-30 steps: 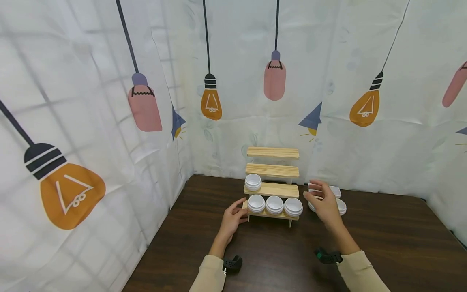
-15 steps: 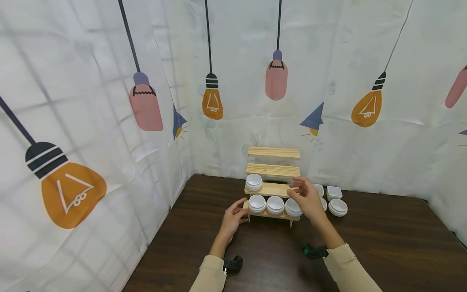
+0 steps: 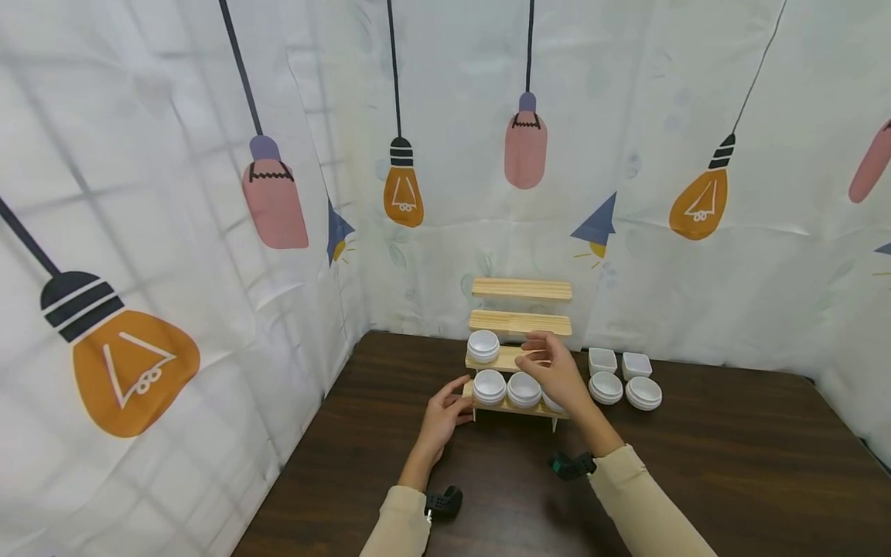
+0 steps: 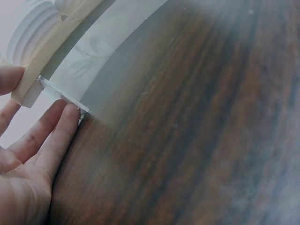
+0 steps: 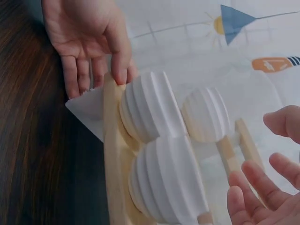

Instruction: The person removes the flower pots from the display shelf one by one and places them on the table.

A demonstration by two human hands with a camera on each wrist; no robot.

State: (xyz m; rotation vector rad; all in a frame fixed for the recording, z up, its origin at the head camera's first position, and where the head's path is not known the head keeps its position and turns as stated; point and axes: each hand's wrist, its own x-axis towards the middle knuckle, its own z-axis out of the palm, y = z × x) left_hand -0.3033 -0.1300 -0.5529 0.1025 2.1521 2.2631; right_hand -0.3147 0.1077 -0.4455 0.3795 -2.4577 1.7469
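Note:
A tiered display stand (image 3: 520, 321) has pale wooden shelves on clear supports. My left hand (image 3: 442, 418) holds its lower left end, thumb on the wooden shelf (image 4: 61, 51) and fingertips against the clear side support (image 4: 63, 93). On the bottom shelf sit round white ribbed bowls (image 3: 489, 387), the rightmost partly hidden by my right hand (image 3: 557, 377). One more white bowl (image 3: 483, 346) stands at the left of the shelf above. Over that shelf, to the bowl's right, my right hand hovers with thumb and fingers apart and nothing between them, as the right wrist view confirms.
Right of the stand, two square white dishes (image 3: 602, 360) stand behind two round white bowls (image 3: 643, 393) on the dark wooden table (image 3: 731, 449). A patterned white curtain (image 3: 445, 263) hangs close behind the stand.
My right hand has moved left from above the dishes at the right to the second shelf, uncovering those dishes. My left hand has stayed at the stand's left end.

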